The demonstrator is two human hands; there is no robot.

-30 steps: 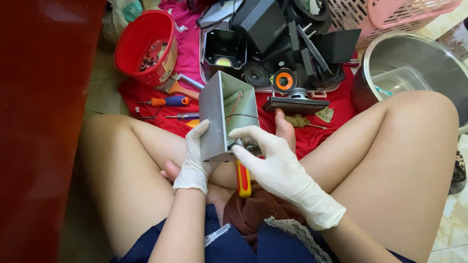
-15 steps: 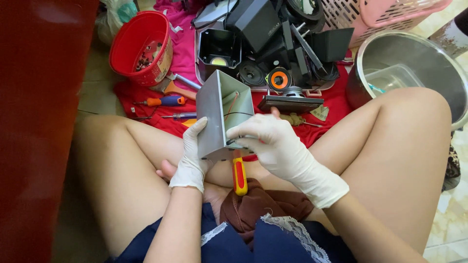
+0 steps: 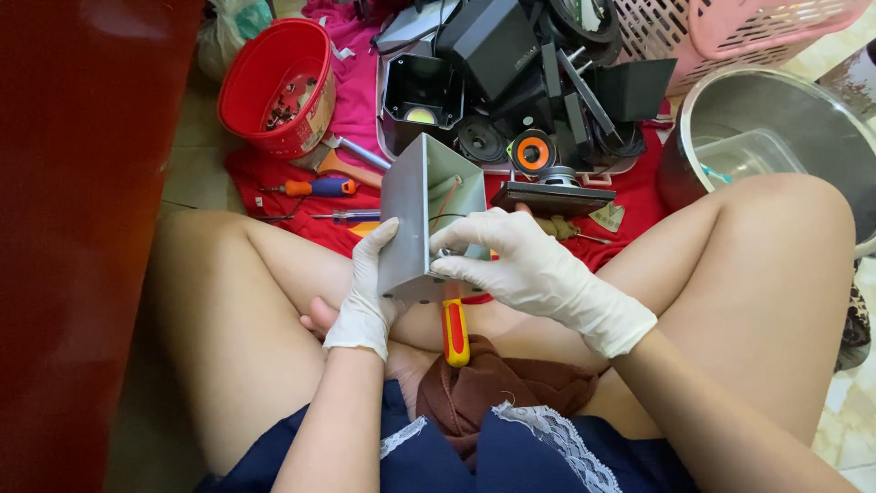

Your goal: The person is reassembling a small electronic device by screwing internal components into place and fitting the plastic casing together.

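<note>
I sit cross-legged on the floor with a grey metal box-shaped casing [image 3: 415, 210] held over my lap. My left hand [image 3: 367, 292], in a white glove, grips the casing's left wall and lower corner. My right hand [image 3: 520, 265], also gloved, rests its fingers on the casing's lower right edge beside a small metal part. A screwdriver with a red and yellow handle [image 3: 454, 330] lies under the casing between my legs. Red and pale wires show inside the open casing.
A red bucket [image 3: 274, 87] of small parts stands at back left on a red cloth [image 3: 274, 183]. Black speaker parts [image 3: 520, 100], an orange-handled screwdriver [image 3: 315, 188], a large steel pot [image 3: 776, 137] and a pink basket [image 3: 748, 23] lie behind. A dark red cabinet [image 3: 82, 228] fills the left.
The view has shifted slightly. My right hand has slid a little along the casing's lower edge; both hands keep hold of the casing.
</note>
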